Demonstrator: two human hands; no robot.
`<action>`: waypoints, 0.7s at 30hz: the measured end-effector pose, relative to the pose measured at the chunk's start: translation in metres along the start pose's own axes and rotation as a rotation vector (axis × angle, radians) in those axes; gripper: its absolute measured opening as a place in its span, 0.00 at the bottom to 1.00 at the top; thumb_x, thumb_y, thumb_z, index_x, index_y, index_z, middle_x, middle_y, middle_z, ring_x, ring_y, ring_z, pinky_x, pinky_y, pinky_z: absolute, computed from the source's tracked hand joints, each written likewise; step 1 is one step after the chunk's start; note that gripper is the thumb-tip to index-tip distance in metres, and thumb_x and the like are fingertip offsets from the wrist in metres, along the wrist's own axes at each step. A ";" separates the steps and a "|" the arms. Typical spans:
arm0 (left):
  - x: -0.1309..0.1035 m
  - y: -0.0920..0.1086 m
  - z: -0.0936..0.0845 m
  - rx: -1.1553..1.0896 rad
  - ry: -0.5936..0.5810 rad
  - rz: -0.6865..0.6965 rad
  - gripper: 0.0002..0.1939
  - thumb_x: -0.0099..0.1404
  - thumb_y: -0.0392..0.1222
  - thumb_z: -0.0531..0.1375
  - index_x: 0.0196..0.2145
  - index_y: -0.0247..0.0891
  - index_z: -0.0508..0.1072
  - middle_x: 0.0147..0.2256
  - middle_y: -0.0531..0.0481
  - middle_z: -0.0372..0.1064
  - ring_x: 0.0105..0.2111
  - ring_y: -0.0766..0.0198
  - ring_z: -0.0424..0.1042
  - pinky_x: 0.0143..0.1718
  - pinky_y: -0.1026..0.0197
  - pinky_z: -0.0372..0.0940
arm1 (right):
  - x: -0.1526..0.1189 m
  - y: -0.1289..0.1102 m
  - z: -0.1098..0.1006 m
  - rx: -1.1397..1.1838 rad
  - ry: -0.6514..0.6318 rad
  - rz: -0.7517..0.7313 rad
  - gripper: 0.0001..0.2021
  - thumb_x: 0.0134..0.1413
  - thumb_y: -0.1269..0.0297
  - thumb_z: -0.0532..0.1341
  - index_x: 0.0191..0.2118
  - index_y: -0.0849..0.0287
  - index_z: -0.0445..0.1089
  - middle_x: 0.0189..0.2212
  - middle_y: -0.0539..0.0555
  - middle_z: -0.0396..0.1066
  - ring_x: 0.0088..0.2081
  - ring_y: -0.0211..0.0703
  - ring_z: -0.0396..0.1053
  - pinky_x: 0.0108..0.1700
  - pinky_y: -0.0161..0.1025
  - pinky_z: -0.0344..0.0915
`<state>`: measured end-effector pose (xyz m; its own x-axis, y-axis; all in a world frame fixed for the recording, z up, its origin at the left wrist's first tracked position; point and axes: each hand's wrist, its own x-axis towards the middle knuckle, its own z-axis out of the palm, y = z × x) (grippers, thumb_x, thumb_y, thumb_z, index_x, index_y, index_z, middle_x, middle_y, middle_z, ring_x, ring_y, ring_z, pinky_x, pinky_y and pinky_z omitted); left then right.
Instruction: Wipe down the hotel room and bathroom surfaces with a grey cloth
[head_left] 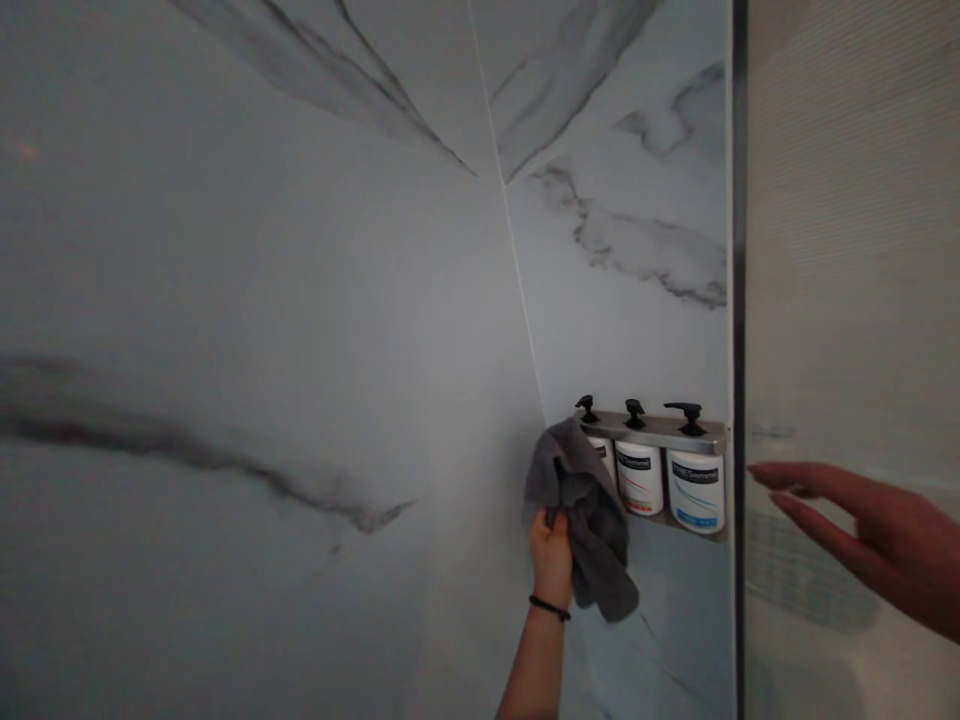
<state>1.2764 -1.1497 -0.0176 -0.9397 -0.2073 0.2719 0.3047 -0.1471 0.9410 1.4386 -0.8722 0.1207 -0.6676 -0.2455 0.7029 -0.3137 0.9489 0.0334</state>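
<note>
My left hand point(551, 550), with a dark band point(550, 608) at the wrist, is closed on a grey cloth point(577, 500). The bunched cloth is up in the wall corner, at the left end of a metal rack point(652, 428). It partly covers the leftmost pump bottle point(602, 452). Two more white bottles with black pumps show fully: a middle bottle point(639, 478) and a right bottle point(697, 492). At the far right, my right hand point(862, 525) points leftward, its thumb and fingers apart and nothing in them, near a dark vertical edge strip.
White marble-patterned panels form the left wall point(262, 280) and the back wall point(645, 340), meeting at a thin seam. A dark metal strip point(739, 300) runs top to bottom on the right. Beyond it is a beige ribbed surface point(855, 200) with a faint basket-like shape point(806, 580) low down.
</note>
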 end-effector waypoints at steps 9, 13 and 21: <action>-0.014 0.071 -0.046 0.973 -0.070 0.192 0.22 0.63 0.39 0.54 0.54 0.30 0.68 0.48 0.36 0.72 0.48 0.49 0.71 0.51 0.50 0.64 | 0.133 -0.015 0.027 -0.307 -0.225 -0.027 0.11 0.61 0.68 0.54 0.44 0.65 0.71 0.36 0.61 0.72 0.40 0.56 0.69 0.38 0.47 0.69; 0.016 0.128 -0.022 0.955 -0.077 0.448 0.21 0.66 0.46 0.55 0.53 0.34 0.69 0.48 0.41 0.72 0.48 0.54 0.71 0.51 0.55 0.65 | 0.135 -0.011 0.032 -0.263 -0.252 -0.035 0.11 0.58 0.75 0.54 0.39 0.59 0.73 0.34 0.58 0.71 0.35 0.52 0.69 0.34 0.43 0.66; 0.021 0.163 0.017 0.722 0.169 0.765 0.15 0.67 0.45 0.55 0.47 0.35 0.72 0.42 0.43 0.71 0.44 0.58 0.70 0.50 0.55 0.64 | 0.113 -0.003 0.020 -0.072 -0.216 -0.161 0.12 0.61 0.68 0.53 0.46 0.62 0.69 0.46 0.58 0.69 0.45 0.48 0.68 0.47 0.43 0.67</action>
<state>1.3039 -1.1612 0.1451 -0.4867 -0.1410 0.8621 0.5888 0.6760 0.4430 1.3505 -0.9071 0.1855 -0.7439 -0.4233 0.5171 -0.3838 0.9041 0.1878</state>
